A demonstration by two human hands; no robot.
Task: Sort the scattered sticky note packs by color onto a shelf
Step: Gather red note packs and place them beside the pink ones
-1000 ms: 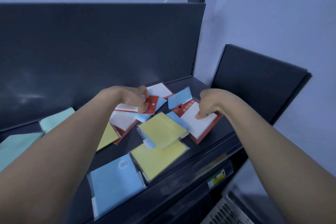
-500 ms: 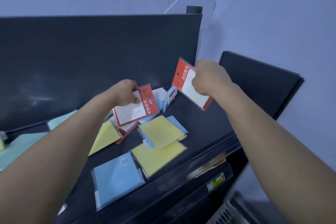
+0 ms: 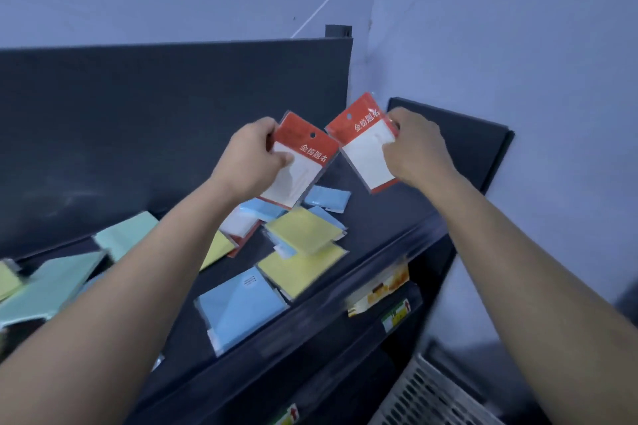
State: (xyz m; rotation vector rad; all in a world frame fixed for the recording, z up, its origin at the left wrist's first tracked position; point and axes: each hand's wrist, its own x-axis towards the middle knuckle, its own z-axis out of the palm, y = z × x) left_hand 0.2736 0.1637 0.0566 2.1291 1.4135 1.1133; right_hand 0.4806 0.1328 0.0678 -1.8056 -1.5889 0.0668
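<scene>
My left hand [image 3: 250, 157] grips a white sticky note pack with a red header [image 3: 303, 162], held up above the dark shelf [image 3: 379, 217]. My right hand [image 3: 412, 148] grips a second white pack with a red header [image 3: 364, 145], raised beside the first. On the shelf below lie yellow packs [image 3: 303, 229], blue packs [image 3: 240, 307], mint green packs [image 3: 126, 235] and another white-and-red pack [image 3: 240, 224], partly hidden under my left arm.
A dark back panel [image 3: 172, 114] rises behind the shelf. A second dark panel [image 3: 466, 141] stands at the right against the wall. Price tags [image 3: 378, 288] hang on the shelf's front edge. A white slatted basket [image 3: 431, 397] sits at the lower right.
Both hands have lifted their white-and-red packs off the shelf and raised them higher, bringing the two packs close together.
</scene>
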